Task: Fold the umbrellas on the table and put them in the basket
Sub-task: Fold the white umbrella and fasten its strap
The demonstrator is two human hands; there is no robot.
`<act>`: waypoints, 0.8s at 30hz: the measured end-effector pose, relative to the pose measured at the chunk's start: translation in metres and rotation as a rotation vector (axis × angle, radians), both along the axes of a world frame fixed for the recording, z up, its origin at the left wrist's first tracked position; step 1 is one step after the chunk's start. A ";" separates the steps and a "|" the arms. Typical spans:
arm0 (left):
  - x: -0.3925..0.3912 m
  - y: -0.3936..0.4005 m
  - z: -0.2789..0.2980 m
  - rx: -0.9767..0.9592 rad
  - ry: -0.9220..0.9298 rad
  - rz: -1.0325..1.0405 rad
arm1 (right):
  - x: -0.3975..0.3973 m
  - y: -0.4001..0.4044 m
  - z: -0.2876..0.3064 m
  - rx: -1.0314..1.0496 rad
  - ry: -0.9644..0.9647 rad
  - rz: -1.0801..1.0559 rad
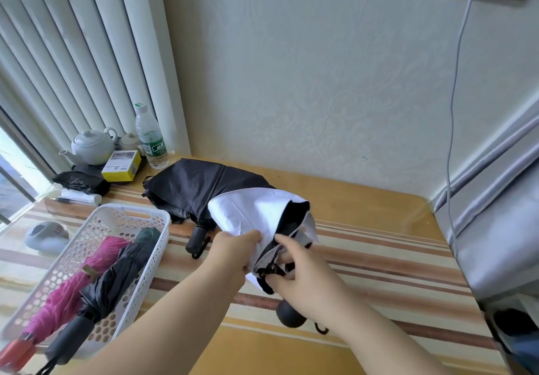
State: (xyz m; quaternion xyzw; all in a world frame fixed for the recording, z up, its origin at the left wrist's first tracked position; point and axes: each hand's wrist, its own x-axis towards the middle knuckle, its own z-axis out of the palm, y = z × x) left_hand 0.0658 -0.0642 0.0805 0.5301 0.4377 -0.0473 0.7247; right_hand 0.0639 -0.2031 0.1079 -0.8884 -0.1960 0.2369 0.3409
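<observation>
the surface carries a white basket at left already holding three folded umbrellas, one pink, one black and one dark green, while a collapsed black umbrella lies unwrapped behind. the white umbrella is at centre, half gathered; left hand grips its fabric, right hand pinches the folds near the strap. open room lies right of the hands, with a wall behind and a cabinet edge at right.
</observation>
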 end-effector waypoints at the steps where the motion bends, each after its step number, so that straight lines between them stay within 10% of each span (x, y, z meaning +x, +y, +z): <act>1: 0.001 0.002 0.000 -0.019 -0.010 0.026 | -0.001 -0.002 0.001 0.017 0.022 -0.073; 18: -0.001 -0.007 0.003 -0.288 -0.185 0.079 | -0.023 0.003 -0.001 0.100 -0.314 0.066; 24: 0.003 -0.005 0.008 -0.351 -0.249 0.092 | -0.014 -0.015 0.013 0.180 -0.117 -0.124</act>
